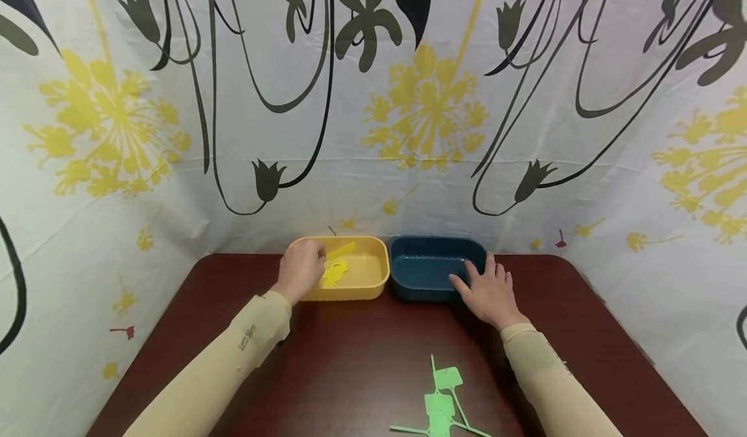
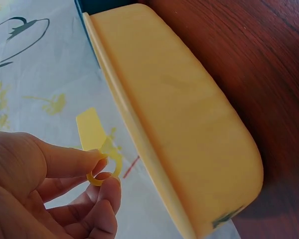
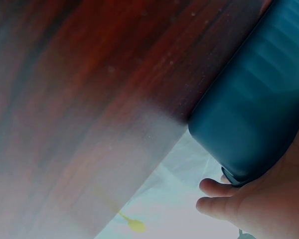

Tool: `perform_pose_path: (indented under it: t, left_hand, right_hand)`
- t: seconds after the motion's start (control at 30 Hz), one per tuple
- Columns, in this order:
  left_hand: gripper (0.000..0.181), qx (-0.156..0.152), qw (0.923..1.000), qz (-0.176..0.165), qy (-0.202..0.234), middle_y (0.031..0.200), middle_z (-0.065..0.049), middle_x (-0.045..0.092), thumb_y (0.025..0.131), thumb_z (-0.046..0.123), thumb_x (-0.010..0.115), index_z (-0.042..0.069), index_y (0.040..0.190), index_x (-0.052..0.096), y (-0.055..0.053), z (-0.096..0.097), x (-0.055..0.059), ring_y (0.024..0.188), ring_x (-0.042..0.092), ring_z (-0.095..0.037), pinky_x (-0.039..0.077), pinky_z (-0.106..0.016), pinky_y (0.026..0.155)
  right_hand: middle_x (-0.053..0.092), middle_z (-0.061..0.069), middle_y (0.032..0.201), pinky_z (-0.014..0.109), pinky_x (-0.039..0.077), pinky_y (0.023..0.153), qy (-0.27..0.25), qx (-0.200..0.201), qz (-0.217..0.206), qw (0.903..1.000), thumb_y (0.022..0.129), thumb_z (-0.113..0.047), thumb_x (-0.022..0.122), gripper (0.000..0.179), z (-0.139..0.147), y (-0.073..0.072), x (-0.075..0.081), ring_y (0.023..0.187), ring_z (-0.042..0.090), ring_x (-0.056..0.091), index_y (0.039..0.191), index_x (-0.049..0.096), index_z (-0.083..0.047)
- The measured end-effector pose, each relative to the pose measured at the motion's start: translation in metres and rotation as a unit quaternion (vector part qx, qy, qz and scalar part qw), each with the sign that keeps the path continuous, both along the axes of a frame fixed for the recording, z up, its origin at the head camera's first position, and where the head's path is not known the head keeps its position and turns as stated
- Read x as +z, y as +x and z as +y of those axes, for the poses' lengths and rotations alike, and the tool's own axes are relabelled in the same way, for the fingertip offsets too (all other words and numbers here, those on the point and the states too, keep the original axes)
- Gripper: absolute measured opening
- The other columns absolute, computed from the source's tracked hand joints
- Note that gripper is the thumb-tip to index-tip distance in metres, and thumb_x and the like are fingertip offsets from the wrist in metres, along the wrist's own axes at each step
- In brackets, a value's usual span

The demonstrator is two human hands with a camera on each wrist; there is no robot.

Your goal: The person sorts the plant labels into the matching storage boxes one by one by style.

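My left hand point(image 1: 299, 271) is over the left end of the yellow bin point(image 1: 373, 286), thumb and fingers pinching the ring of a flat yellow plastic tag point(image 2: 91, 130). Its tab points away from the fingertips in the left wrist view. More yellow plastic tags point(image 1: 334, 273) lie inside that bin, partly behind the hand. At the right end of the dark blue bin point(image 1: 428, 294), my right hand point(image 1: 490, 294) rests on the rim with fingers spread. Two of its fingers stretch past the bin's corner in the right wrist view. No loose objects show inside the blue bin.
Light green plastic tags with thin tails point(image 1: 440, 408) lie on the dark brown table point(image 1: 350, 359) near its front, between the forearms. Both bins stand side by side at the back edge, close to a patterned white curtain point(image 1: 373, 190) that also hangs along both sides.
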State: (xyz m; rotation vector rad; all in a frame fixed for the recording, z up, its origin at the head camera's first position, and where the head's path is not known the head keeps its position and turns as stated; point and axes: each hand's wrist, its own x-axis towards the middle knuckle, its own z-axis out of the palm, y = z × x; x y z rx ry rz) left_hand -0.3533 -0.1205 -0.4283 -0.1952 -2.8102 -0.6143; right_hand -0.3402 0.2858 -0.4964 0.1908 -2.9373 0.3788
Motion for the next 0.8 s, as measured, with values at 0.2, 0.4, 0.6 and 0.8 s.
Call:
perform_pose_path:
  t: [0.2, 0.4, 0.6, 0.8]
  left_hand:
    - [0.022, 0.003, 0.9999, -0.01, -0.003, 0.072, 0.0, 0.061, 0.094, 0.01, 0.068, 0.012, 0.072, 0.069, -0.01, -0.003, -0.007, 0.069, 0.053, -0.02, 0.046, -0.036, 0.061]
    - [0.02, 0.018, 0.9995, -0.025, -0.009, 0.07, -0.003, 0.057, 0.091, 0.007, 0.071, 0.01, 0.072, 0.067, -0.016, -0.004, -0.015, 0.069, 0.051, -0.022, 0.043, -0.036, 0.062]
    - [0.024, 0.021, 0.9992, -0.026, -0.022, 0.063, -0.003, 0.046, 0.088, 0.001, 0.071, 0.009, 0.067, 0.061, -0.022, -0.006, -0.023, 0.063, 0.045, -0.021, 0.039, -0.034, 0.057]
    - [0.032, 0.019, 0.9988, -0.034, -0.031, 0.059, 0.0, 0.032, 0.087, -0.001, 0.069, 0.01, 0.062, 0.054, -0.028, -0.01, -0.03, 0.058, 0.039, -0.019, 0.036, -0.033, 0.054]
  right_hand:
    - [0.007, 0.037, 0.158, 0.074, 0.013, 0.108, 0.002, -0.001, 0.0, 1.0, 0.1, -0.07, 0.034, 0.084, 0.0, -0.001, 0.001, 0.137, 0.061, 0.02, 0.154, 0.04, -0.006]
    - [0.008, 0.037, 0.158, 0.075, 0.013, 0.108, 0.002, 0.001, 0.001, 1.0, 0.1, -0.069, 0.034, 0.084, 0.001, -0.002, -0.002, 0.136, 0.062, 0.02, 0.153, 0.04, -0.005]
    - [0.009, 0.037, 0.158, 0.075, 0.013, 0.107, 0.005, -0.002, 0.004, 1.0, 0.1, -0.069, 0.035, 0.083, 0.0, -0.001, -0.001, 0.136, 0.061, 0.021, 0.153, 0.041, -0.005]
    - [0.009, 0.037, 0.158, 0.074, 0.014, 0.107, 0.005, -0.004, 0.003, 1.0, 0.1, -0.068, 0.035, 0.083, -0.002, 0.001, 0.002, 0.136, 0.062, 0.021, 0.153, 0.041, -0.005]
